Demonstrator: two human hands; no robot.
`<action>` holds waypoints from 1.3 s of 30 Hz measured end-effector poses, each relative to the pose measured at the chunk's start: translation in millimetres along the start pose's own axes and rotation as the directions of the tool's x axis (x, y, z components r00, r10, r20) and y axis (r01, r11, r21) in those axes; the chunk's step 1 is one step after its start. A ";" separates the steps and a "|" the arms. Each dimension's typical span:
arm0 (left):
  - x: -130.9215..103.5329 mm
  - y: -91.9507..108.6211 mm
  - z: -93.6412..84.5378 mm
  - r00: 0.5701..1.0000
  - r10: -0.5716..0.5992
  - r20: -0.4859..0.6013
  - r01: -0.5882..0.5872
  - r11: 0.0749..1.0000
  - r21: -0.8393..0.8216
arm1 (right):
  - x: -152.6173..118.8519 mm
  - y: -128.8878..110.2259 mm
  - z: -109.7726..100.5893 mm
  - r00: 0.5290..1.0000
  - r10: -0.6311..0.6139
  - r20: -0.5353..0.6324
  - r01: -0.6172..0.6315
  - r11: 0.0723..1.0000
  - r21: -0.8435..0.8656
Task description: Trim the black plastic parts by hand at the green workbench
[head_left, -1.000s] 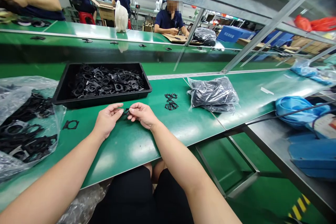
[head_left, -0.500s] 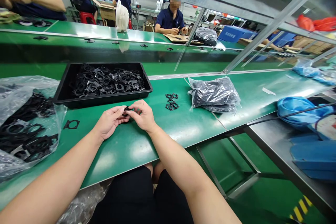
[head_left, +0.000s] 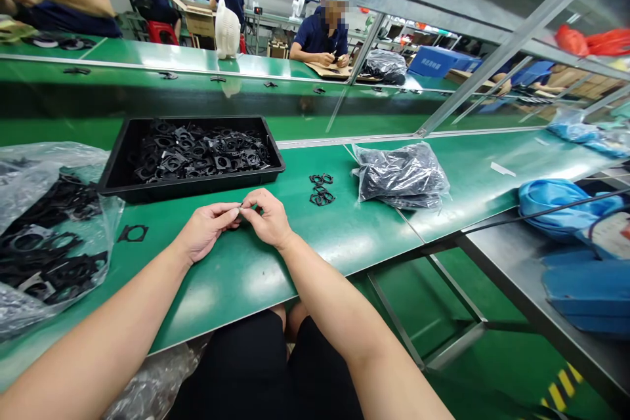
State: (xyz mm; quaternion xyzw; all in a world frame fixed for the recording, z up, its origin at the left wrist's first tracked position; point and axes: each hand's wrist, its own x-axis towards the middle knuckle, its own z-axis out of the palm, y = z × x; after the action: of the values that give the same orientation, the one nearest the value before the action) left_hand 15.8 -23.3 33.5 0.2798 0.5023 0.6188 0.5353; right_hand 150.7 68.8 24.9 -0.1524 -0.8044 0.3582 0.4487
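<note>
My left hand (head_left: 209, 226) and my right hand (head_left: 266, 216) meet over the green table, in front of the black tray (head_left: 197, 189). Both are closed, fingertips pinched together around a small black part (head_left: 239, 207), mostly hidden by the fingers. To the left of my hands a flat black square frame with a round opening (head_left: 132, 233) lies on the table. On the right side, several black ring-shaped parts (head_left: 321, 195) rest in a small group. Many black frames (head_left: 197, 151) are heaped inside the tray.
An open plastic bag (head_left: 49, 236) of black parts lies at the left edge. A closed bag of black parts (head_left: 401, 174) sits to the right. Behind the tray runs a conveyor belt (head_left: 275, 111) with spaced black parts. Several co-workers sit beyond it.
Both hands stay in nearly the same place. My fingers have shifted around the black part, and less of it shows now.
</note>
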 end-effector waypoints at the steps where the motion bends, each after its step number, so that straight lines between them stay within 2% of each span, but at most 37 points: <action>1: -0.3 0.5 0.1 1.000 -0.008 -0.002 0.008 1.000 0.002 | -0.1 -0.1 0.0 1.000 0.004 0.001 -0.004 1.000 0.009; 4: -0.9 2.1 0.3 0.998 -0.042 0.042 0.043 0.999 -0.016 | -0.4 -1.6 1.4 0.998 0.058 -0.019 -0.058 0.998 0.022; 7: -0.6 2.9 -0.3 0.995 -0.057 0.085 0.060 0.998 -0.030 | -0.7 -3.1 3.8 0.978 0.203 -0.055 -0.196 0.974 0.114; 10: -0.2 3.3 -1.5 0.993 -0.059 0.099 0.058 0.998 0.009 | -0.9 -2.5 6.2 0.927 0.374 0.028 -0.365 0.884 0.292; 13: -0.2 3.7 -2.2 0.990 -0.077 0.119 0.075 0.997 0.020 | -0.4 -0.8 8.0 0.894 0.434 0.110 -0.436 0.792 0.428; 15: -0.3 4.2 -2.2 0.988 -0.092 0.121 0.095 0.995 -0.020 | 0.3 -0.1 8.6 0.895 0.440 0.081 -0.425 0.780 0.459; 19: -0.1 5.0 -2.1 0.992 -0.087 0.096 0.098 0.988 -0.120 | 1.2 0.6 7.8 0.913 0.408 0.006 -0.373 0.829 0.416; 25: -0.6 5.4 -1.9 0.988 -0.093 0.126 0.108 0.987 -0.118 | 1.2 0.6 5.1 0.960 0.281 -0.010 -0.264 0.913 0.312; 29: -0.8 5.6 -3.2 0.983 -0.093 0.156 0.115 0.984 -0.138 | 1.1 -1.0 4.9 0.962 0.270 -0.024 -0.251 0.921 0.299; 32: -0.6 5.5 -4.5 0.981 -0.090 0.170 0.116 0.982 -0.148 | 0.6 -3.6 4.6 0.973 0.218 -0.070 -0.193 0.945 0.264; 39: -0.9 5.0 -3.4 0.985 -0.088 0.151 0.110 0.983 -0.147 | 0.6 -8.8 2.0 0.988 0.153 -0.023 -0.149 0.982 0.115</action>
State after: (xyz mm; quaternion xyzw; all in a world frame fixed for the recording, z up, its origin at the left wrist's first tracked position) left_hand 11.2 -24.8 37.1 0.2561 0.4262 0.6066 0.6203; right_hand 149.3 62.1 30.9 -0.1928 -0.7618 0.4338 0.4407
